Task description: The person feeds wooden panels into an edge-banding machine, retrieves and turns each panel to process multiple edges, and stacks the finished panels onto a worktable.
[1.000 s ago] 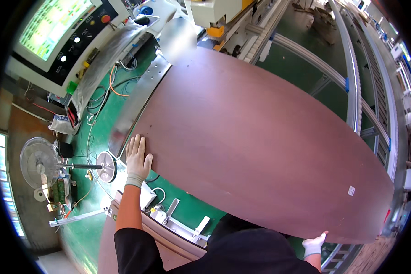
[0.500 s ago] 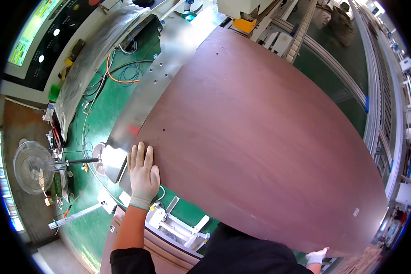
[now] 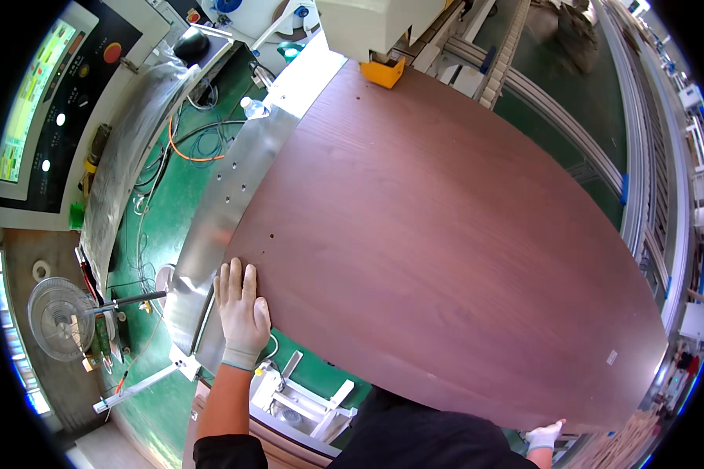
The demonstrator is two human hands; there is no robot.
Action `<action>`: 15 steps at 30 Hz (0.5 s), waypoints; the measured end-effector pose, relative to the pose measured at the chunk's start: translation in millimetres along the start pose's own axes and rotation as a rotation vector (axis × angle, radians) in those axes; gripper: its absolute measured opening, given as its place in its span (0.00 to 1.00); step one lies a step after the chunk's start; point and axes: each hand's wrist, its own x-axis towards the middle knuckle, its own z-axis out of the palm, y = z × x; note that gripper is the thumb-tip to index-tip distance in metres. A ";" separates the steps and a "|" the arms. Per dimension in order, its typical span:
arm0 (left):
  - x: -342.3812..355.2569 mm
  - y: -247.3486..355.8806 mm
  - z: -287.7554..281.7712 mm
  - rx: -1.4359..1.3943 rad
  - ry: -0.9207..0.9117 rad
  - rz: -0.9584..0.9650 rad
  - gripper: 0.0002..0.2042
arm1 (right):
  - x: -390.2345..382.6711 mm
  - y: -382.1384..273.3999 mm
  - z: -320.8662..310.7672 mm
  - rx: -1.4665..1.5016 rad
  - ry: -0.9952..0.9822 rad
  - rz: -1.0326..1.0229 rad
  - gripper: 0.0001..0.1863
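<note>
A large brown wood-grain panel [image 3: 446,250] with a curved far edge lies across the middle of the view. My left hand [image 3: 242,309], in a pale glove, rests flat on its near left corner, fingers stretched out and pointing away from me. Along the panel's left side runs a shiny metal guide plate [image 3: 231,168] with several small holes. At the near right edge my right hand [image 3: 544,436], also gloved, holds the panel with the thumb showing; its other fingers are mostly hidden. The panel's far end reaches an orange block [image 3: 382,73] under a cream machine head [image 3: 375,27].
A control console [image 3: 55,117] with a lit screen stands at the far left. Below it are a fan [image 3: 61,319] and cables [image 3: 199,148] over the green floor. A white frame [image 3: 309,402] stands near me. Metal rails [image 3: 641,156] run along the right.
The panel has slid away from me along the metal guide, and its far end is closer to the orange block. Both hands keep their places on the panel. The whole view has shifted somewhat.
</note>
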 end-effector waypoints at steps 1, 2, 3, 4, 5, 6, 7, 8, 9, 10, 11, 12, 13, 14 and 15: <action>8.0 2.7 0.6 -0.008 0.009 0.008 0.27 | 2.5 -2.5 7.7 0.004 -0.026 0.021 0.42; 16.8 7.8 0.8 0.016 0.001 0.004 0.27 | 5.1 -6.3 15.3 0.009 -0.052 0.040 0.42; 25.3 12.6 2.1 0.018 0.008 -0.001 0.27 | 8.5 -9.4 22.2 0.015 -0.062 0.044 0.42; 33.8 17.0 4.3 0.004 0.017 0.000 0.27 | 12.4 -13.4 31.5 0.016 -0.071 0.046 0.41; 41.8 20.1 7.1 -0.011 0.025 0.005 0.28 | 15.8 -15.9 38.2 0.023 -0.077 0.049 0.41; 50.0 22.6 10.1 0.009 0.036 0.012 0.28 | 18.9 -17.8 45.3 0.031 -0.085 0.058 0.40; 57.7 25.9 12.6 0.011 0.043 0.010 0.28 | 22.4 -21.6 54.6 0.033 -0.091 0.055 0.40; 66.3 29.4 14.4 0.020 0.048 0.013 0.28 | 25.8 -23.8 64.3 0.041 -0.104 0.063 0.39; 75.1 32.5 15.6 0.030 0.053 0.015 0.28 | 28.2 -26.3 76.2 0.050 -0.113 0.069 0.39; 84.3 34.8 16.1 0.036 0.058 0.016 0.27 | 31.1 -28.8 83.8 0.056 -0.129 0.075 0.38; 93.7 39.4 17.9 0.037 0.063 0.013 0.27 | 30.5 -31.4 96.3 0.061 -0.143 0.083 0.38; 103.9 44.7 19.5 0.028 0.070 0.019 0.28 | 28.5 -35.6 108.6 0.059 -0.161 0.091 0.36; 114.4 49.4 21.6 0.020 0.077 0.025 0.28 | 25.5 -39.6 121.7 0.057 -0.180 0.099 0.35; 126.9 55.1 25.7 0.017 0.076 0.025 0.28 | 21.0 -44.9 133.2 0.056 -0.204 0.111 0.32; 136.9 59.5 25.3 0.020 0.081 0.018 0.28 | 18.5 -47.5 147.3 0.052 -0.212 0.112 0.32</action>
